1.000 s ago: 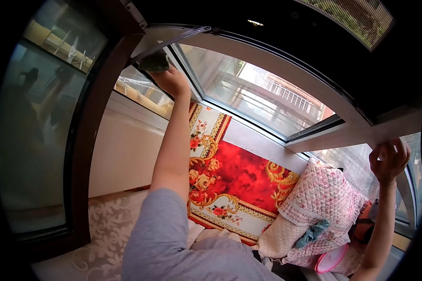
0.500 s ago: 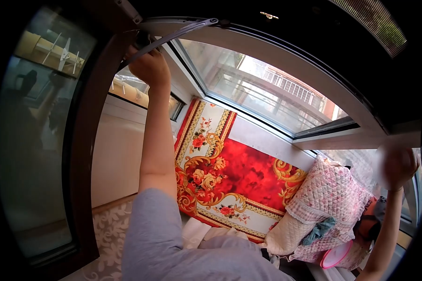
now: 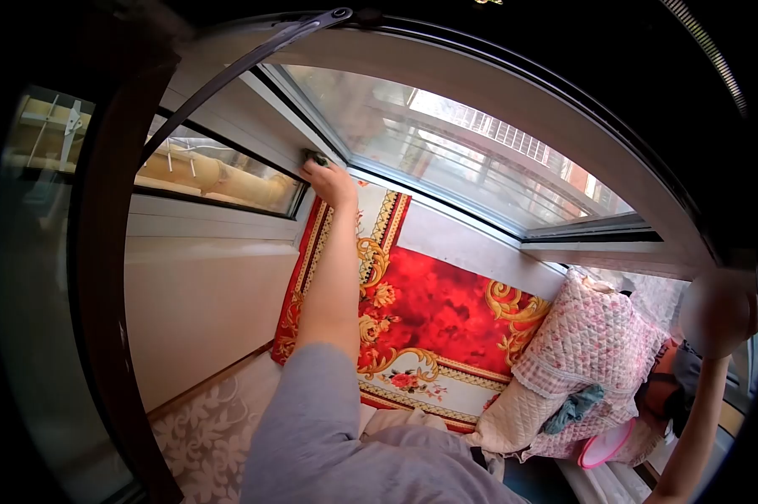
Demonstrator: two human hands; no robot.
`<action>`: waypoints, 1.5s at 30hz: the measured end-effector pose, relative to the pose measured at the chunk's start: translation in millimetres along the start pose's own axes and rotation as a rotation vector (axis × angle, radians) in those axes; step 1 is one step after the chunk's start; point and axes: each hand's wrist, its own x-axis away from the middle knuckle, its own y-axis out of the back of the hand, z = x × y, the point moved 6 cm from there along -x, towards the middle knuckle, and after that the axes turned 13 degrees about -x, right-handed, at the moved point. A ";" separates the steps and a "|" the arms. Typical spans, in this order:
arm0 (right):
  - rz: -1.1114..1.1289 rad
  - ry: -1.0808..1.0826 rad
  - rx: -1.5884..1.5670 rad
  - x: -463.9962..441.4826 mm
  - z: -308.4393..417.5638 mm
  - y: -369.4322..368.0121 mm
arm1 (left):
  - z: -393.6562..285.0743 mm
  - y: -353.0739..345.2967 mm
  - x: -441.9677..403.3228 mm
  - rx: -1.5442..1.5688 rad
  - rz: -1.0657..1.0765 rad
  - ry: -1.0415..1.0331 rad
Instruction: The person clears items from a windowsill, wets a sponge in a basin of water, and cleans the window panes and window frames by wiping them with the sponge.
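My left hand (image 3: 333, 183) reaches forward with its fingers closed round a small dark wad (image 3: 314, 157), which looks like a rag or scrubber. It presses against the white window frame (image 3: 291, 134), near the corner beside the glass pane (image 3: 446, 143). My right hand (image 3: 723, 315) is raised at the far right beside the window frame there. A blur covers most of it, so its grip is hidden.
A red floral mat (image 3: 455, 311) lies below the window. To its right sits a pink quilted cover (image 3: 597, 344) with a teal cloth (image 3: 574, 407) and a pink-rimmed round object (image 3: 606, 445). A metal stay arm (image 3: 244, 67) crosses the upper left, beside a dark door frame (image 3: 102, 277).
My left hand has moved down and right, from behind the metal stay arm to the frame corner by the glass. The view has shifted slightly. My right hand stays at the far right.
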 end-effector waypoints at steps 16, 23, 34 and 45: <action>0.062 -0.005 0.094 32.7 -28.8 -13.4 | -141.9 206.1 -108.8 -0.032 -0.557 -0.897; 0.099 -0.011 0.129 46.5 -44.6 -20.8 | -83.9 149.2 -82.3 -0.213 -0.490 -1.002; 0.146 0.123 0.315 29.1 -17.9 -11.0 | 46.2 -33.0 15.8 -0.025 0.134 -0.335; 0.094 0.128 0.276 13.2 -0.9 -16.1 | -45.3 87.7 -32.4 0.543 -0.070 -0.215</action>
